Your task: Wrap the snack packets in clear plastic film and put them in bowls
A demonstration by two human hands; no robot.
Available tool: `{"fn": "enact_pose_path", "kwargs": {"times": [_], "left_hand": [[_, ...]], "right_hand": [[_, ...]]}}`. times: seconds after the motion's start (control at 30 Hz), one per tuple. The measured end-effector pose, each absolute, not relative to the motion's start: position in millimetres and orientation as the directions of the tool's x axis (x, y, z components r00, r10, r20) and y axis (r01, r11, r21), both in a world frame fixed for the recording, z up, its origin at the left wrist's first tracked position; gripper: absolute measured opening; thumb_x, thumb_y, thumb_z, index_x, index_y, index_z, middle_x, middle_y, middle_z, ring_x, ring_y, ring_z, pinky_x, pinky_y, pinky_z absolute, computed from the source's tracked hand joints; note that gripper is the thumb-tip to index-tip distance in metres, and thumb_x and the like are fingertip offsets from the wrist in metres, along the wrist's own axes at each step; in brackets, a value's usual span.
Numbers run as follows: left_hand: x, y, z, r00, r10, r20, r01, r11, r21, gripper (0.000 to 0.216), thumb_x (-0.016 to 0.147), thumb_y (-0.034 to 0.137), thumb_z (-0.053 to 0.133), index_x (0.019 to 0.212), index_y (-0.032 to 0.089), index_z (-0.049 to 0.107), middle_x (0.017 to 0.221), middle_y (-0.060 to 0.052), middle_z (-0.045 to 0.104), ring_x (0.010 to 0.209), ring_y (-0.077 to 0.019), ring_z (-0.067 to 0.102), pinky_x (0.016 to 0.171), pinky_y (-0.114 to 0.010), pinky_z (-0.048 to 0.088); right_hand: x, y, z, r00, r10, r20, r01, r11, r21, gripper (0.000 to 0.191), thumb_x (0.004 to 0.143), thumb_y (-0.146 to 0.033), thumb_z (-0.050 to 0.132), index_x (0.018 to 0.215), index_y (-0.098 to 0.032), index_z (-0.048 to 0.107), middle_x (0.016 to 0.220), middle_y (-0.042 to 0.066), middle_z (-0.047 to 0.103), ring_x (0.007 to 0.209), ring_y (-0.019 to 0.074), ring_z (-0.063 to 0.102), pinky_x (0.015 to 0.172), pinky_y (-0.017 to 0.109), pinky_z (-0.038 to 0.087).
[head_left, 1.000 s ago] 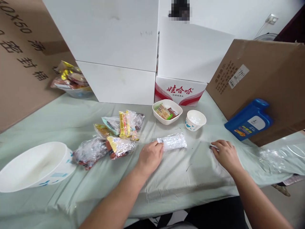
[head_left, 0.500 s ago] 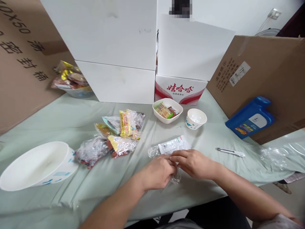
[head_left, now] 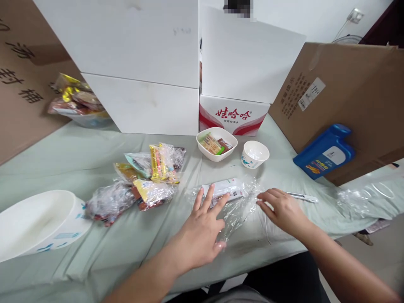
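– Where's our white packet (head_left: 232, 185)?
– On the counter (head_left: 121, 240), by our left hand (head_left: 200, 233), its fingers splayed loose, while our right hand (head_left: 285, 210) pinches the clear wrap (head_left: 238, 216) beside it!

Homelike rm, cloth-covered tbl (head_left: 104, 248), cardbd box (head_left: 362, 92), snack pkts (head_left: 158, 163), wall socket (head_left: 355, 16)
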State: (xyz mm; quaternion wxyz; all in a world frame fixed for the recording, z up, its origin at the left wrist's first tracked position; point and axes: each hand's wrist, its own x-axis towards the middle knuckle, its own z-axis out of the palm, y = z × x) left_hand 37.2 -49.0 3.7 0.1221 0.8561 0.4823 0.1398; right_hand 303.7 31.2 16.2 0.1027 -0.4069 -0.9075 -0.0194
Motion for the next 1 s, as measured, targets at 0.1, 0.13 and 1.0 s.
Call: {"fn": "enact_pose_path", "kwargs": {"times": [0.1, 0.13, 1.0], "left_hand": [[38, -46, 8, 0.472, 0.873, 0.123, 0.786, -0.480, 0.389, 0.052, 0.072, 0.066, 0.069, 0.088, 0.016, 0.070, 0.141, -0.014, 0.051, 0.138, -0.0413, 0.034, 0.110, -0.059, 0.031], [39, -44, 8, 0.465, 0.879, 0.108, 0.785, -0.466, 0.408, 0.055, 0.074, 0.068, 0.066, 0.089, 0.015, 0.070, 0.129, -0.015, 0.060, 0.129, -0.0387, 0.045, 0.105, -0.055, 0.039], [38, -36, 8, 0.528, 0.827, -0.195, 0.771, -0.371, 0.517, 0.007, 0.078, 0.022, 0.066, 0.071, 0.020, 0.068, 0.080, -0.003, 0.070, 0.084, -0.0219, 0.065, 0.070, -0.030, 0.049]], "right_hand": [[277, 32, 15, -0.812, 0.513, 0.280, 0.474, 0.858, -0.196, 0.022, 0.098, -0.026, 0.046, 0.107, -0.017, 0.064, 0.097, 0.010, 0.070, 0.094, 0.0223, 0.064, 0.083, 0.038, 0.052], [268, 34, 12, -0.837, 0.472, 0.278, 0.425, 0.880, -0.214, 0.022, 0.097, -0.024, 0.048, 0.112, -0.017, 0.063, 0.103, 0.011, 0.070, 0.100, 0.0228, 0.063, 0.087, 0.039, 0.052], [224, 148, 38, -0.736, 0.647, 0.198, 0.602, 0.760, -0.247, 0.032, 0.088, -0.024, 0.049, 0.119, -0.019, 0.057, 0.108, 0.009, 0.069, 0.094, 0.0237, 0.064, 0.080, 0.033, 0.048]]}}
